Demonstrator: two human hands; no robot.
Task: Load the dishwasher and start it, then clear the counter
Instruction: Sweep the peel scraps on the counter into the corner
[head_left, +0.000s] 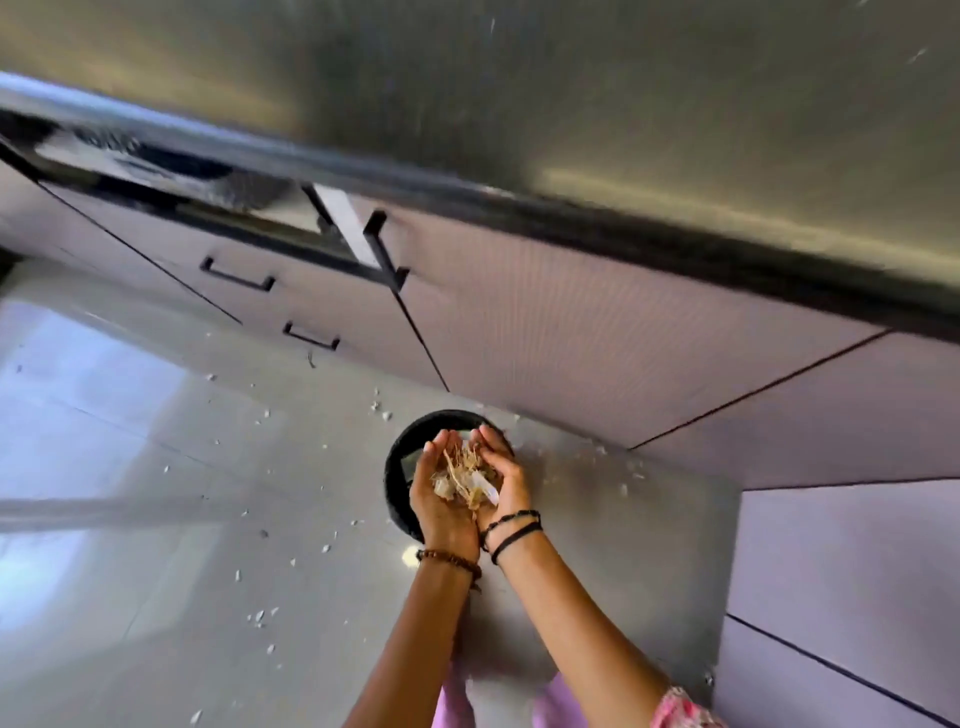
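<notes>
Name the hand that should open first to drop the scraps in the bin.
Probably left: the left hand hangs over the black bin's opening; the right hand sits at its far rim.

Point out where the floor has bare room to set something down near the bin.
Widest bare floor: left of the black bin, below the drawers, with few scraps. Crowded: the hands cupping peelings over the bin, and scraps along the cabinet base to its right.

Black bin (400, 457), lilac cabinets (597, 353).
</notes>
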